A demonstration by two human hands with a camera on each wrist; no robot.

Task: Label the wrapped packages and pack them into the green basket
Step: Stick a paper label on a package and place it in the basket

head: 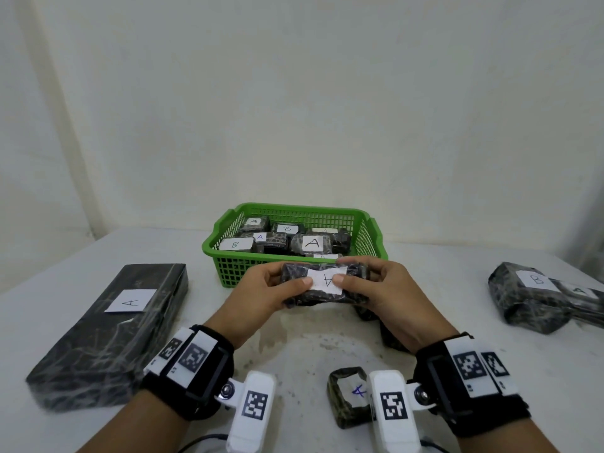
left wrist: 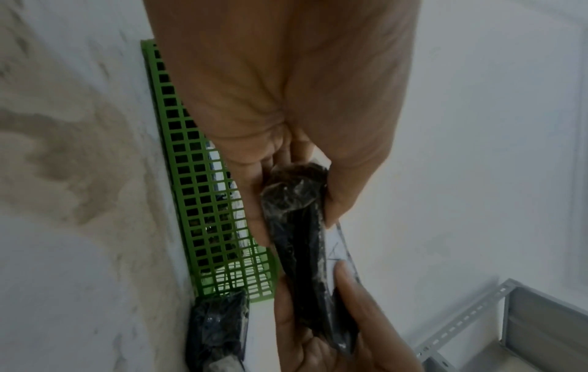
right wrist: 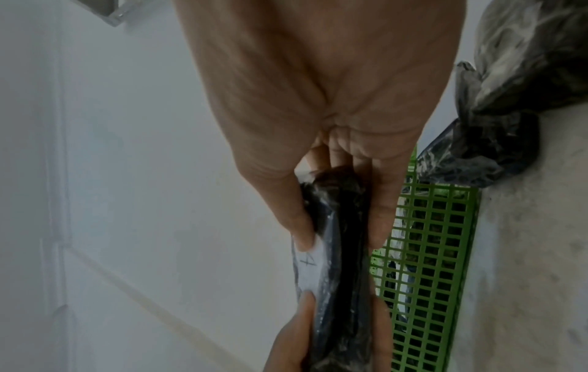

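Both hands hold one wrapped package just before the green basket.

The left hand (head: 273, 289) and right hand (head: 376, 286) each pinch an end of the dark package (head: 323, 284), thumbs pressing its white "A" label (head: 327, 280). Beyond the fingers sits the green basket (head: 228, 273) of labelled packages, on a white table (head: 294, 348) against a pale wall (head: 294, 109).

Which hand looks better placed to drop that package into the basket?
Probably the right hand, though it's close. Both hands grip the package, the left hand at the other end. The basket's free space seems to lie at its right end, nearer the right hand.
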